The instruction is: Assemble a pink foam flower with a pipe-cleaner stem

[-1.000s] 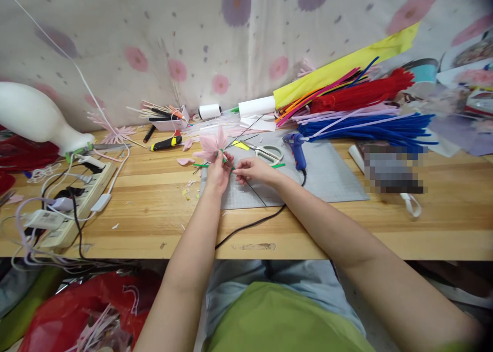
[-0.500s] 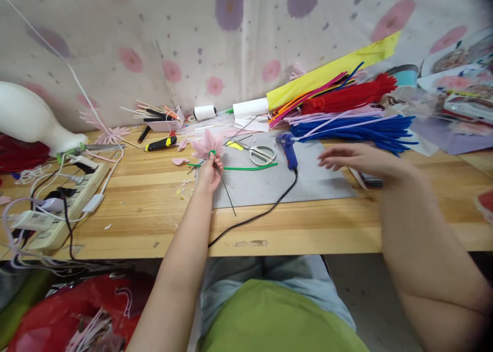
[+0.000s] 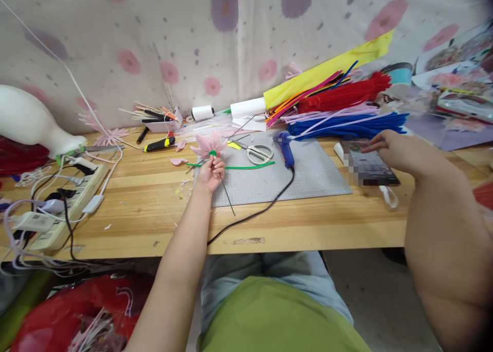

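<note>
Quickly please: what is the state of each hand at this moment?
Left hand: closed, holding the pink flower by its wire stem.
Right hand: open, holding nothing, fingers touching the phone.

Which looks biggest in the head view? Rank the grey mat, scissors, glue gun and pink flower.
1. Grey mat, by far.
2. Scissors and glue gun: alike, so unranked.
3. Pink flower, held in the left hand, slightly smaller, though close.

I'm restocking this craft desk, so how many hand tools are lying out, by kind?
Scissors: 1
Blue glue gun: 1
Black-and-yellow utility knife: 1
Total: 3
</note>
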The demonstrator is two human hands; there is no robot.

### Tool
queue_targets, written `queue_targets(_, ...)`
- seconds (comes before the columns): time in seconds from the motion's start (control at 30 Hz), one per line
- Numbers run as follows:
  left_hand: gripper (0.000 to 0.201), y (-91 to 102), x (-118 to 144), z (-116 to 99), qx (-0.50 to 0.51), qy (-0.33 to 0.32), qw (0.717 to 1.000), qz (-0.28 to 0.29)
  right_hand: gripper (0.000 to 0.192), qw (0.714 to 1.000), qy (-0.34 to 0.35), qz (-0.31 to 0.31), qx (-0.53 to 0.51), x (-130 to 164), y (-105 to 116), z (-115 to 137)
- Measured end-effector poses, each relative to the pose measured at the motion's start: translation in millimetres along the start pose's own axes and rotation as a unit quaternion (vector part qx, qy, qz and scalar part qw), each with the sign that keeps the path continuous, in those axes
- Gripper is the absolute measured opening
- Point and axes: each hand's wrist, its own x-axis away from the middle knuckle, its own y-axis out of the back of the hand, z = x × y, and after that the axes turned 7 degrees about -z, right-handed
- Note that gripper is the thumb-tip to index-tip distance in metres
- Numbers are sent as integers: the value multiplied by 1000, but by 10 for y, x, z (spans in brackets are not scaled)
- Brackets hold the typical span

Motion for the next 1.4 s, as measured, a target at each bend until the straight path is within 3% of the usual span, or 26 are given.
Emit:
queue_targets(0.07, 19, 13, -4, -8, 6, -2, 1000, 6, 30, 995, -13, 64, -80, 43, 76, 154)
queue_targets(0.13, 21, 24, -6, -21, 10, -6, 1000, 12, 24, 969, 24, 174, -175, 121, 132, 365)
queue_targets(0.23, 23, 29, -5, -36, 13, -11, 1000, 15, 18, 881, 142, 350, -285, 295, 149, 783)
queue_targets(0.3, 24, 25, -4, -36, 10, -12, 1000, 10, 15, 840, 208, 385, -321, 404, 106, 1114)
queue_targets(0.4, 23, 18, -1, -24, 9, -5, 1000, 14, 22, 829, 282, 366, -315, 474, -42, 1650)
queue_targets(0.6, 21, 28, -2, -15, 18, 13, 999, 37, 23, 902, 350, 73, -240, 379, -512, 2605)
queue_targets(0.7, 22, 39, -4, -35, 18, 11, 999, 35, 31, 906, 383, 21, -182, 363, -721, 2863)
queue_targets(0.97, 40, 23, -8, -68, -12, -11, 1000, -14, 19, 924, 357, 3, -135, 392, -934, 3016)
queue_targets(1.2, 37, 24, -3, -63, 0, -8, 1000, -7, 30, 951, 261, 19, -165, 420, -764, 2931)
queue_targets(1.4, 42, -45, -44, -76, 4, 28, 1000, 2, 35, 968, 232, 27, -94, 500, -686, 2774)
